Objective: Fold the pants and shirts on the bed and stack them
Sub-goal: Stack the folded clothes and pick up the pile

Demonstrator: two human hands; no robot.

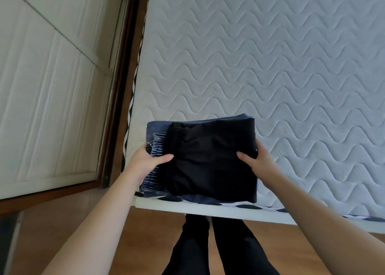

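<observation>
Seen from above at the near-left corner of a bed [270, 66]: a bare quilted mattress, white with wavy stitching, edged in a dark-and-white patterned trim. To the left, a brown wooden bed frame [123, 108], and beyond it pale panelled cupboard doors [52, 87]. Below, a wooden floor [145, 233] and 2 legs in black trousers [218, 249], standing right against the bed's white front edge.

On the mattress corner, a stack of folded clothes [158, 135]: a black folded garment [212, 160] on top, squarely laid, with blue denim showing beneath along its left and far edges and a darker blue layer peeking out at the near edge. Nothing between camera and stack but the 2 forearms, reaching in from the bottom corners.

Left hand [148, 160] clasping the stack's left side, thumb lying flat on the black cloth, fingers hidden round the denim edge. Right hand [258, 160] mirroring it on the right side, thumb on top, fingers tucked out of sight past the edge. Each grip closed around the stack, wrists straight, palms facing each other.
</observation>
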